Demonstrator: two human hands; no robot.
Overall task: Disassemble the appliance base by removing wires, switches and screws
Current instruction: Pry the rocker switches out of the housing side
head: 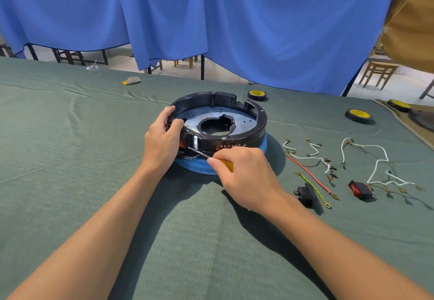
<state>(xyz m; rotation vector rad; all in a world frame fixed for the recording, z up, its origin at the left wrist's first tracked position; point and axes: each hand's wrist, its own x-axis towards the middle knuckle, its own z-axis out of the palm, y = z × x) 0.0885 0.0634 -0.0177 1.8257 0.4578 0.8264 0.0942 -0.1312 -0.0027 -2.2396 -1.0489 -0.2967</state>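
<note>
Black-and-blue appliance base (246, 140) cradles a silver plate (249, 123); left hand (162, 140) clamps its left rim, right hand (244, 177) pinches the yellow-handled screwdriver (198, 153).

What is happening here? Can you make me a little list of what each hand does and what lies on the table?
left hand: grips the left rim of the black base
right hand: holds a yellow-handled screwdriver, tip at the base's near-left side
base: round, black on a blue bottom, on the green cloth
parts already out, to the right: white wires, red wire, green-yellow wire, red switch, black socket piece
farther back: tape rolls
</note>
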